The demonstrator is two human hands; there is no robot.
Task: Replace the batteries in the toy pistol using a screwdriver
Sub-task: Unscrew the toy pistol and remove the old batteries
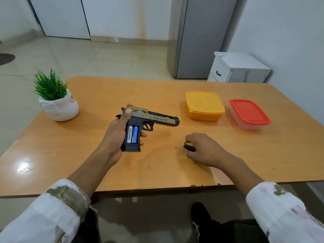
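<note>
Left hand (116,135): I see it wrapped round the grip of the toy pistol (157,118) at centre frame, thumb up on the rear of the slide, muzzle pointing to the right
Right hand (201,146): resting on the desk (105,95) right of centre, fingers curled over the yellow-and-black handle of the screwdriver (189,146); the shaft is hidden under the hand
Pistol grip: the battery bay lies open toward me, with no cover on it; I cannot spot the cover anywhere
Batteries (132,134): two cells side by side in the bay, one silver, one blue
Screw (175,147): a tiny dark speck on the desk just left of the screwdriver, which I take for the cover screw
Done: by my reading, the unscrewing and uncovering are finished
Left: I cannot tell whether these cells are old or new; if old, the swap remains, then the cover and screw must go back
Upper right: a yellow container (204,105) and a red-lidded container (249,113), both closed, contents unseen
</note>
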